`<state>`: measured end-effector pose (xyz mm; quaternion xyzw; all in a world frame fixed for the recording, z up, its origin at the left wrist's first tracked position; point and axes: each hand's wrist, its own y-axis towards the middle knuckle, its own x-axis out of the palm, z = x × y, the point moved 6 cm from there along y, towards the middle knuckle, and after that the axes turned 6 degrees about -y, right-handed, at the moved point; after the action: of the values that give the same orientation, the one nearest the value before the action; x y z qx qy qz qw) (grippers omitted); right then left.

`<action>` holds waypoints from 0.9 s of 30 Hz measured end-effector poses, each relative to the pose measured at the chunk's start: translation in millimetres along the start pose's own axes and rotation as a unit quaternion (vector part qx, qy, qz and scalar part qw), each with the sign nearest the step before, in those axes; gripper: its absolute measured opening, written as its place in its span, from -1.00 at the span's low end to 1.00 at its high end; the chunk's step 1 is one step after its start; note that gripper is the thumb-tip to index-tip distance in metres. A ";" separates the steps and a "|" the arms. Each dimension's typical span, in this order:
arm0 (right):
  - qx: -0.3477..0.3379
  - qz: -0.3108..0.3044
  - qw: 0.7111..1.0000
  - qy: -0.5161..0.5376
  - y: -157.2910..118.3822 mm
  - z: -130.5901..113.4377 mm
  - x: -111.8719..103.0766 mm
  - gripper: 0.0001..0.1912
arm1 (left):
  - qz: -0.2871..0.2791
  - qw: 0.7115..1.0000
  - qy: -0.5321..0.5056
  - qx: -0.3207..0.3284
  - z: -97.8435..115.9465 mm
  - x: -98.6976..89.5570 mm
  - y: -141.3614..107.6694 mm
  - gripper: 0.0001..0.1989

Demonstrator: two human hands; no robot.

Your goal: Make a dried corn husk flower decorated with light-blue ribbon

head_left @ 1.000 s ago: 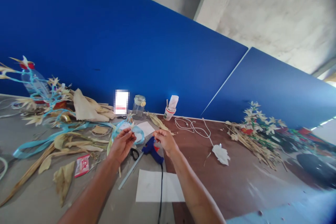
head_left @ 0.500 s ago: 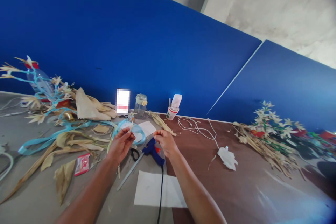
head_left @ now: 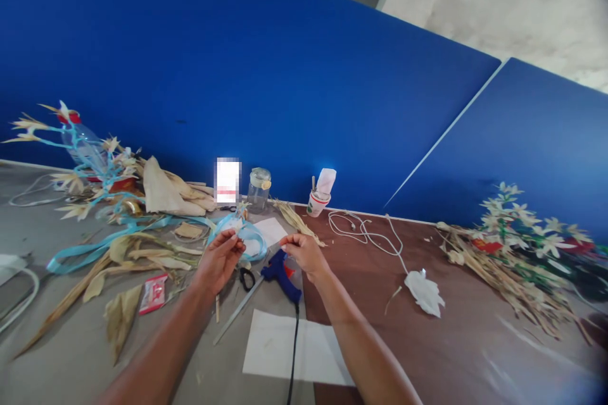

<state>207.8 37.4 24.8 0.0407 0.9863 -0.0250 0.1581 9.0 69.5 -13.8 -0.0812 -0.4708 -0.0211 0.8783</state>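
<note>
My left hand (head_left: pixel 221 261) is raised over the table with its fingers pinched together; whatever is between them is too small to make out. To its right, my right hand (head_left: pixel 304 254) is also pinched, thumb against forefinger, and I cannot see what it grips. A blue glue gun (head_left: pixel 281 278) lies between and below the hands, its black cord running toward me. Beside it are a glue stick (head_left: pixel 240 310) and black-handled scissors (head_left: pixel 247 278). Behind the left hand sits a roll of light blue ribbon (head_left: pixel 256 248). White paper (head_left: pixel 270 345) lies under the glue gun's cord.
Dried corn husks (head_left: pixel 123 313) and a red packet (head_left: pixel 153 294) lie on the left, near a plastic bottle (head_left: pixel 83 145) with husk flowers. At the back stand a jar (head_left: pixel 259 193) and a paper cup (head_left: pixel 317 204). A white cable (head_left: pixel 370 235) and white flowers (head_left: pixel 515 218) are on the right.
The whole scene has shifted slightly to the right in view as the camera turned. Both hands keep their pinched shape, and the right one has moved a little rightward in view.
</note>
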 end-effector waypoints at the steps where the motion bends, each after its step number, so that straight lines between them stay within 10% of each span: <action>1: 0.002 -0.021 1.000 -0.014 -0.4 0.7 2.1 -0.82 | 0.000 1.000 0.000 0.000 -0.2 -0.2 0.0 -0.80; 11: -0.077 0.081 0.989 -0.096 -12.9 -4.5 -13.5 -0.76 | 0.011 1.000 0.000 0.006 -0.5 0.9 -1.3 -0.78; 19: -0.024 -0.007 0.998 -0.058 -15.4 -4.3 8.8 -0.92 | -0.001 1.000 -0.010 0.011 -1.4 1.1 -0.1 -0.78; 27: -0.021 -0.055 0.983 -0.172 -14.8 -19.0 19.0 -0.57 | 0.037 0.999 -0.028 0.011 -2.0 -7.3 2.0 -0.76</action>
<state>182.6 25.2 37.5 -0.0215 0.9453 -0.0192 0.3249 6.8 70.8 -21.3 -0.0897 -0.4917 0.0191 0.8659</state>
